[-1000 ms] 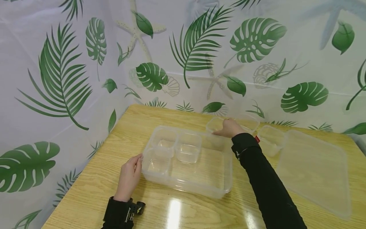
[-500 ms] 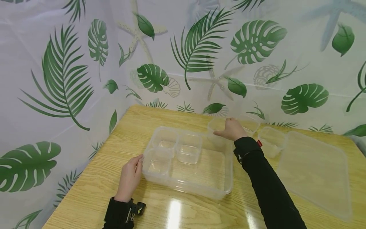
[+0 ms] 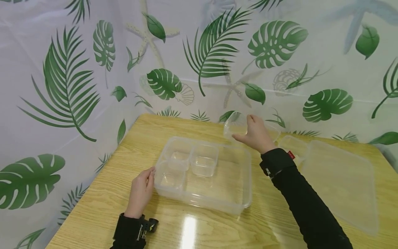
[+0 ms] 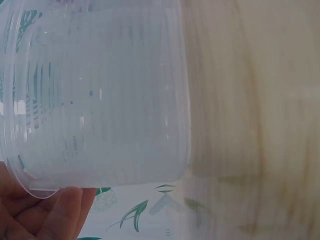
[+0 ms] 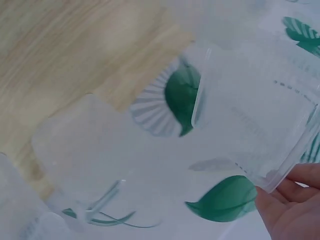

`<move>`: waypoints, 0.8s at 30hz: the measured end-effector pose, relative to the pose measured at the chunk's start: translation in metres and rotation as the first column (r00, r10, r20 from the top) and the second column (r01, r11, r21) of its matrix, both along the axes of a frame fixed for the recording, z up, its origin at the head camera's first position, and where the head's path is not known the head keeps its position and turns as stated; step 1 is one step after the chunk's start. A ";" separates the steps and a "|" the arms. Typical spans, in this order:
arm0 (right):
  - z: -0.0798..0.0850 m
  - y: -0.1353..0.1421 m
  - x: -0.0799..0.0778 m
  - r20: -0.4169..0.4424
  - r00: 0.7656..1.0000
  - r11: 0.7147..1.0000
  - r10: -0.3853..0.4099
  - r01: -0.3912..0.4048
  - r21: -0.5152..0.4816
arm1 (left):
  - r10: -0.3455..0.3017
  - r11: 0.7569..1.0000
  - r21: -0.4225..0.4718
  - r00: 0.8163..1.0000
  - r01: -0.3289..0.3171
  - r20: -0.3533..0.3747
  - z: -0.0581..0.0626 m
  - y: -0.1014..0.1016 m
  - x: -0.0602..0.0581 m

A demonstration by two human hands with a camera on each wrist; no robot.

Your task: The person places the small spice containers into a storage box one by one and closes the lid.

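My left hand holds the left end of a large clear plastic storage box by its rim. In the left wrist view, thumb and fingertips meet at the rim of the box. Three small clear containers sit inside its left part, one of them a square container near the middle. At the back of the table, my right hand grips another clear container by its edge, raised and tilted. The right wrist view shows thumb and fingers pinching a corner of this container.
A small clear container stands behind the right wrist. Right of it a large flat translucent lid lies on the wooden table. A leaf-patterned curtain hangs close behind the table's back edge.
My right hand has lifted the back container off the table and tilted it, moving slightly right and up. The left hand and the large box have stayed in place.
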State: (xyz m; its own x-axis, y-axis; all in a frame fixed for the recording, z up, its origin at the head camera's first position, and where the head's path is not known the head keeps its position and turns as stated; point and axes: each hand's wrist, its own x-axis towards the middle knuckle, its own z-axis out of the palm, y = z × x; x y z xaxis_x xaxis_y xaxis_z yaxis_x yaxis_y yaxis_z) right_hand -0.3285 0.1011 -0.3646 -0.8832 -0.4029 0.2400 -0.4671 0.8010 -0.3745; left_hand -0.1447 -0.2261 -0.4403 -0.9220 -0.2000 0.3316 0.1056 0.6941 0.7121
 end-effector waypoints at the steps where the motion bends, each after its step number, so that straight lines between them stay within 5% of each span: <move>1: 0.003 0.000 0.004 -0.009 1.000 1.000 0.008 -0.008 -0.009 | 0.001 1.000 -0.001 1.000 -0.001 0.000 0.000 0.000 0.000; 6: 0.009 -0.002 0.029 -0.134 0.990 0.997 0.041 -0.048 -0.053 | 0.002 1.000 -0.004 1.000 -0.002 -0.012 -0.001 -0.001 0.002; 11: 0.003 0.001 0.061 -0.291 0.952 0.992 0.096 -0.114 -0.045 | -0.006 1.000 0.008 1.000 0.007 -0.020 -0.001 -0.001 0.001; 18: -0.010 0.011 0.102 -0.324 0.934 0.985 0.151 -0.169 -0.029 | -0.005 1.000 0.010 1.000 0.005 -0.009 -0.001 0.000 -0.001; 24: -0.023 0.018 0.128 -0.278 0.945 0.983 0.174 -0.184 -0.012 | 0.008 1.000 -0.002 1.000 -0.008 -0.014 -0.001 0.001 0.000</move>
State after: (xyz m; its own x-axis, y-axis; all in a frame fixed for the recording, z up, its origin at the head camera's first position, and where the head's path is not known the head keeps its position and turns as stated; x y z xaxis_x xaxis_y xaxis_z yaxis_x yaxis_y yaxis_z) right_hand -0.2003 0.1189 -0.3873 -0.6951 -0.5342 0.4812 -0.6904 0.6826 -0.2395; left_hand -0.1452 -0.2247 -0.4409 -0.9156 -0.2069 0.3447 0.1097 0.6962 0.7094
